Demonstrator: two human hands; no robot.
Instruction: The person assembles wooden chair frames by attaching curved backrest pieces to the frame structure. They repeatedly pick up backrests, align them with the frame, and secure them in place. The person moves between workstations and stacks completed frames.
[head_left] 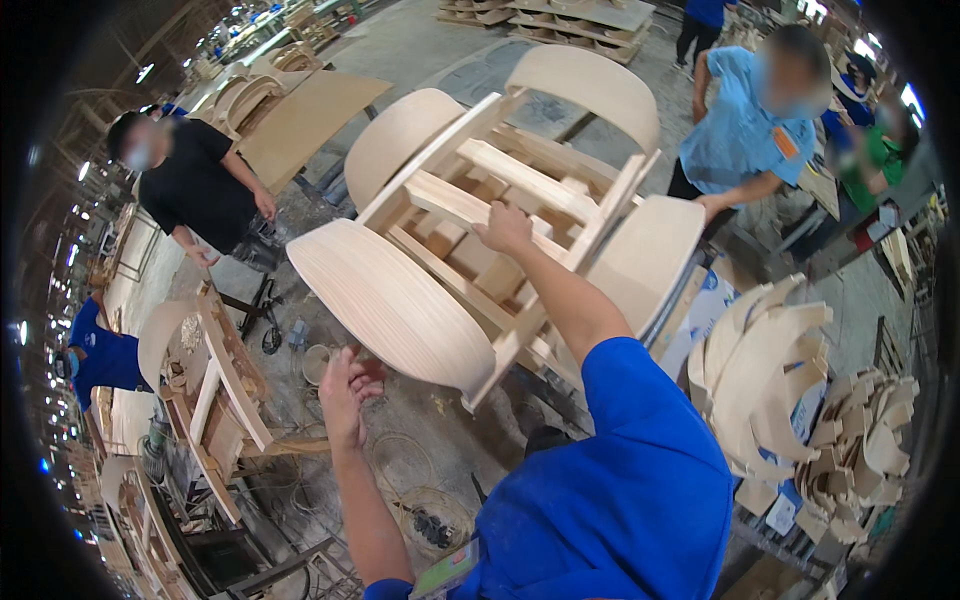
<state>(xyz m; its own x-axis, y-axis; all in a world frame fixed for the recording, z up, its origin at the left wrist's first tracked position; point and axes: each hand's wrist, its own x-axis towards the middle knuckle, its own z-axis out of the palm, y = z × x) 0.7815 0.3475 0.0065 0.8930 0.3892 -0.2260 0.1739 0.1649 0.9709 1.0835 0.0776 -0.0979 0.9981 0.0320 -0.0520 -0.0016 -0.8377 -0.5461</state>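
Here the right hand (505, 228) grips a slat of a pale wooden chair frame (480, 240), tilted up over the workshop floor (420, 430). The left hand (345, 390), open and empty, hovers under its rounded panel (390, 300). Supporting that curved side would likely steady it; a person in light blue (745, 125) holds the far edge.

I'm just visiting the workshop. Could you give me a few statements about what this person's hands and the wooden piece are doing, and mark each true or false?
1. The right hand grips a slat of the wooden furniture frame. True.
2. The left hand is clamped around a hammer. False: it is open, below the frame's curved panel.
3. A person in a light blue shirt touches the frame's far side. True.
4. The frame is painted black. False: it is pale bare wood.
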